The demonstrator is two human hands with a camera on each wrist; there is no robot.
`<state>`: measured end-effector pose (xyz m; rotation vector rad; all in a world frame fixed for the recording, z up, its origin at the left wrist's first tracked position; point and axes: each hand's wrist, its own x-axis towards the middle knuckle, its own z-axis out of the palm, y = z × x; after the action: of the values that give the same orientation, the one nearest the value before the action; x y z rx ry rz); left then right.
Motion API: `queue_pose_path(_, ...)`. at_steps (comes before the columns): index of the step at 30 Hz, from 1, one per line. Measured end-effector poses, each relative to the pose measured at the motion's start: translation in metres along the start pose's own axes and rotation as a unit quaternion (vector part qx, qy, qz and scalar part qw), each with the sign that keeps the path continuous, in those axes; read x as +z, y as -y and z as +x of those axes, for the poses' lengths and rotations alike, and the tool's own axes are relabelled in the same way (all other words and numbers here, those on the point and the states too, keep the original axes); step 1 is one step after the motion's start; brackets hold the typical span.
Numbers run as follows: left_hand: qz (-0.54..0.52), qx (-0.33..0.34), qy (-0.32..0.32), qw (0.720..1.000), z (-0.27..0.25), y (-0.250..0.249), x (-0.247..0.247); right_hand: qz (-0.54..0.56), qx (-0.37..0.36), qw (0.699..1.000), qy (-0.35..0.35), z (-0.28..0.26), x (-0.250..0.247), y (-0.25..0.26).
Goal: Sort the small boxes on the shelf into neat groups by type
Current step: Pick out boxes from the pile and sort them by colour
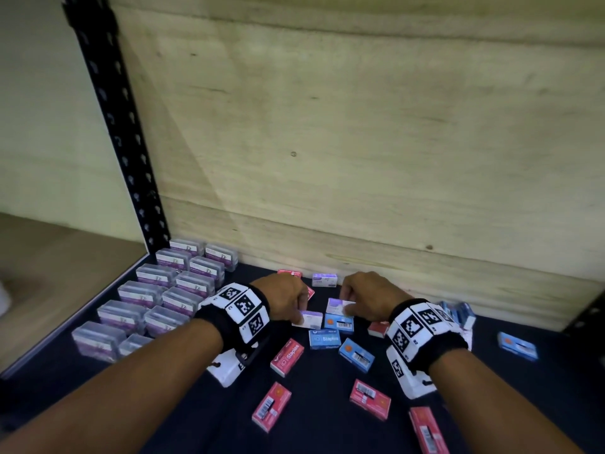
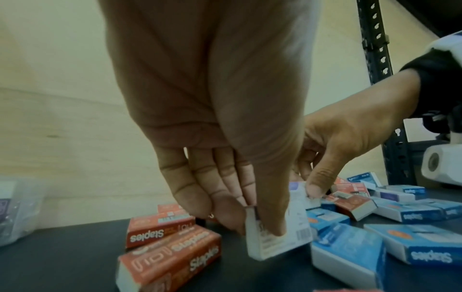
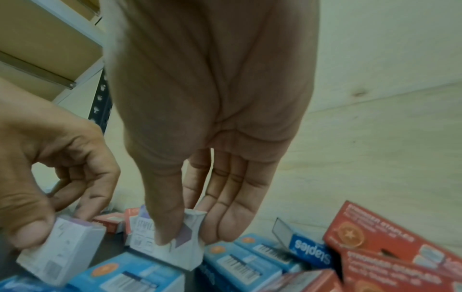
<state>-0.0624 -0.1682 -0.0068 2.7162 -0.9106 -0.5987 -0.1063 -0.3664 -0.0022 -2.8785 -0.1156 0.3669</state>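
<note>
- While both hands worked over the dark shelf (image 1: 327,430), the left hand (image 1: 284,298) had its grip closed on a white box (image 2: 275,240), thumb on the near face and fingertips (image 2: 230,219) on the far side, with one lower corner of the box on or just above the shelf.
- The right hand (image 1: 370,298) pinched a second white box (image 3: 175,247) between thumb and fingers (image 3: 225,223); that box sat on top of blue boxes, just right of the first.
- A third white box (image 1: 324,280) stood apart near the wooden back panel (image 1: 360,142).
- Blue staple boxes (image 1: 325,339) lay loose just in front of the hands, some touching each other, with one blue box (image 1: 517,346) well apart to the right and a further blue cluster (image 1: 458,314) behind the right wrist.
- Red staple boxes (image 1: 287,357) were scattered nearer the shelf's front edge at mixed angles, and others lay behind and under the left hand (image 1: 289,273).
- Clear plastic cases (image 1: 157,299) with purple labels stood in two neat rows along the left side, beside the black upright post (image 1: 111,126).
- Both wrists wore black bands with black-and-white marker tiles (image 1: 242,308).
</note>
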Motion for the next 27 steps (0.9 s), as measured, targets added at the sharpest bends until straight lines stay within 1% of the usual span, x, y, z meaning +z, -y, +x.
queue_pose_path(3,-0.006,-0.003,-0.029,1.000,-0.003,0.000,-0.007,0.027,0.004,1.000,-0.012,-0.012,-0.009,-0.011)
queue_pose_path(7,0.001,0.025,-0.041,0.999,0.000,-0.023,-0.015,0.027,0.021,0.999,-0.024,-0.040,-0.024,-0.036)
queue_pose_path(12,0.021,0.100,-0.030,0.994,0.012,-0.084,-0.008,0.035,0.086,0.996,-0.016,-0.087,-0.034,-0.088)
queue_pose_path(18,0.031,0.182,-0.003,0.983,0.033,-0.167,0.022,0.015,0.196,0.980,0.013,-0.149,-0.028,-0.159)
queue_pose_path(23,0.032,0.223,0.016,0.974,0.050,-0.221,0.050,0.009,0.263,0.964,0.033,-0.186,-0.020,-0.209)
queue_pose_path(27,0.019,0.228,0.034,0.973,0.066,-0.252,0.067,0.022,0.304,0.952,0.029,-0.204,-0.012,-0.232)
